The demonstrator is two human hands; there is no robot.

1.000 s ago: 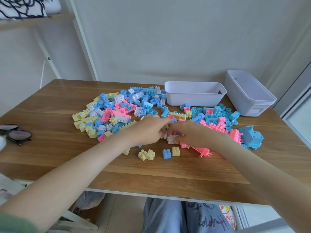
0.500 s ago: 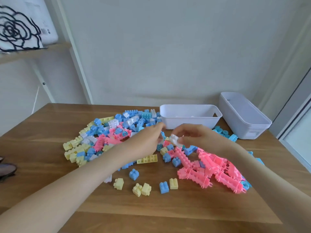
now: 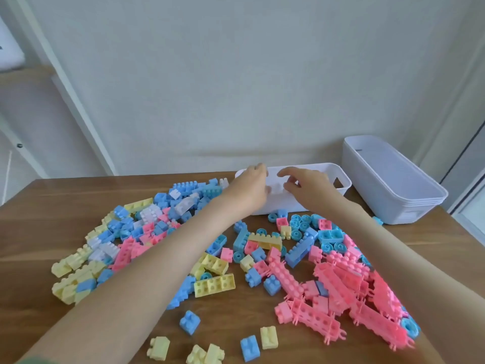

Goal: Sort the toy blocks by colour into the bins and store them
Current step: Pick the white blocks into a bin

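White block (image 3: 275,188) between left hand (image 3: 252,185) and half-open right hand (image 3: 307,189), over bin (image 3: 284,205).

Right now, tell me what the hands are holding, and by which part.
A white block shows between the left hand and the right hand over the white bin, one hand at each end. Whether either actually pinches it cannot be told.
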